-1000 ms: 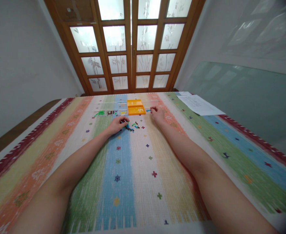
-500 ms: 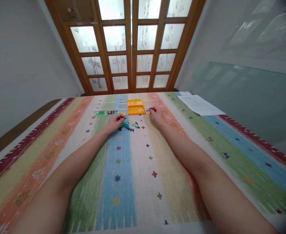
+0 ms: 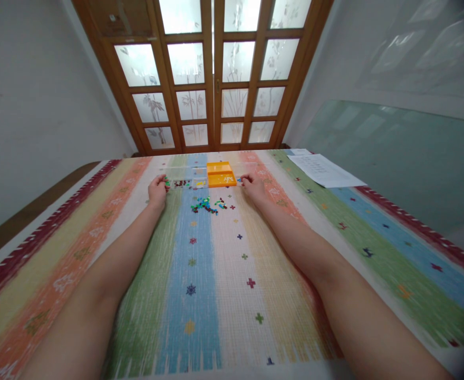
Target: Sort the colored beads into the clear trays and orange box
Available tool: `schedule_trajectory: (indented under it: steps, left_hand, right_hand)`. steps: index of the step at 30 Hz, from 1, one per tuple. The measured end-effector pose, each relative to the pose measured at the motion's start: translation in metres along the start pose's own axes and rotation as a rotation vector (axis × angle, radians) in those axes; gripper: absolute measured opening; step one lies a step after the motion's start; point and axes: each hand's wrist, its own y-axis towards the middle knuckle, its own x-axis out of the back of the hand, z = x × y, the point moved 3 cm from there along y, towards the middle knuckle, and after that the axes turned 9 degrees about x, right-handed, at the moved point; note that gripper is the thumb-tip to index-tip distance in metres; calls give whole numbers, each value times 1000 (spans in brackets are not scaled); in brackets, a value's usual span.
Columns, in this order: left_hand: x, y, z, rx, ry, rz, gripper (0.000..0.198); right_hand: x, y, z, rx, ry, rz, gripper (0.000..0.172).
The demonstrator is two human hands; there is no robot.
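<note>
My left hand (image 3: 158, 190) is at the left end of a clear compartment box, over the green pieces there, its fingers curled together; whatever they hold is hidden. Brown pieces (image 3: 182, 183) and yellow pieces (image 3: 200, 183) lie in the box's other compartments. An orange box (image 3: 221, 179) with an open lid stands to the right, a few white pieces in it. Just right of it, my right hand (image 3: 253, 184) has its fingers pinched, close to small blue pieces; I cannot make out what they hold. A loose pile of small green, blue and brown pieces (image 3: 204, 205) lies nearer me.
A striped, patterned tablecloth (image 3: 232, 316) covers the table. White paper sheets (image 3: 322, 170) lie at the far right. Beyond the table stand wooden doors with glass panes (image 3: 194, 103), and a pale green glass panel (image 3: 394, 158) leans along the right wall.
My left hand has moved left from beside the loose pile to the green pieces' compartment. My right hand has stayed beside the orange box.
</note>
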Motion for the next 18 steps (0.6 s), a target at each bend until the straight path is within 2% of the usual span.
schedule_trajectory:
  steps: [2,4,7,9,12,15,18]
  left_hand:
    - [5,5,3,18,44,-19,54]
    - [7,6,4,-30,158,-29,53]
    - [1,0,-1,-284,434,8,40]
    - [-9,-8,-4,-476,605,96,34]
    - [-26,-20,-5,-635,767,241,33]
    - [-38,-23,-2,-695,834,314,36]
    - [-43,-18,4,-677,834,339,36]
  right_hand:
    - [1,0,2,-9,-12,5,21]
    - [1,0,2,-8,-14,10,21]
    - [0,-1,3,-1,-14,18,22]
    - [0,-1,3,1,-24,22,23]
    - [0,-2,3,-1,-40,30,24]
    - [0,-2,4,3,-41,37,24]
    - [-1,-2,2,17,-45,41,22]
